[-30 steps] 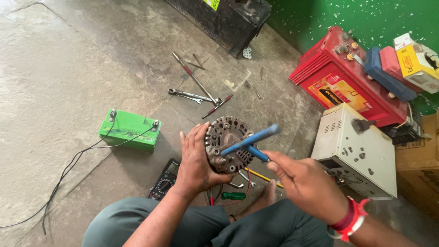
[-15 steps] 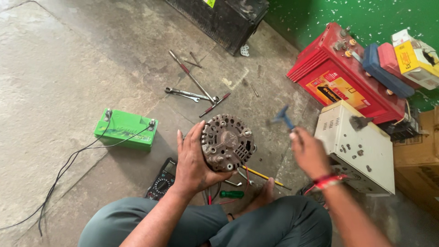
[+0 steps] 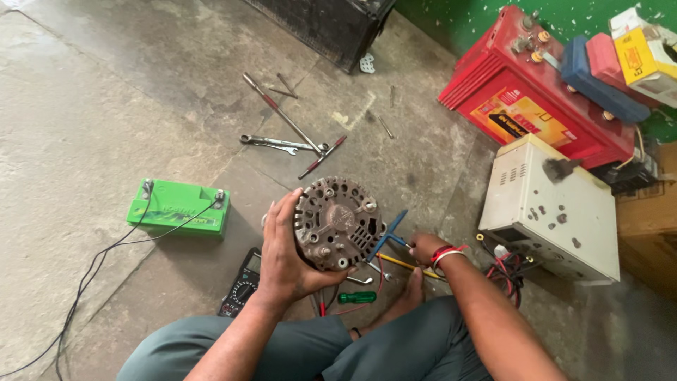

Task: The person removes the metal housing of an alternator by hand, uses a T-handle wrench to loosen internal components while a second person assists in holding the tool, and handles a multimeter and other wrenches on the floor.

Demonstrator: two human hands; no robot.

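**Blue T-handle tool goes down beside the alternator**

Down comes our right hand (image 3: 423,247) from where it hovered half a second ago, and the blue T-handle tool (image 3: 389,231) now sits low, just right of the alternator (image 3: 334,223), its shaft angled toward the floor. Our fingers are closed around the lower end of that tool. Our left hand (image 3: 282,257) cups the alternator from its left side, fingers wrapped over the rim, holding it upright above our lap with the ribbed rear face toward us.

To do this well, we judge the grip on the housing should stay firm and the tool be kept clear of the red leads (image 3: 356,300) below. Underneath lie a green-handled screwdriver (image 3: 357,298) and a yellow-shafted one (image 3: 405,265); a multimeter (image 3: 241,286) sits by our left forearm. Further out, a green battery (image 3: 178,207) with black wires rests on the concrete floor (image 3: 92,113), spanners (image 3: 278,144) lie ahead, and a cream metal box (image 3: 550,208) stands before a red battery (image 3: 536,92).
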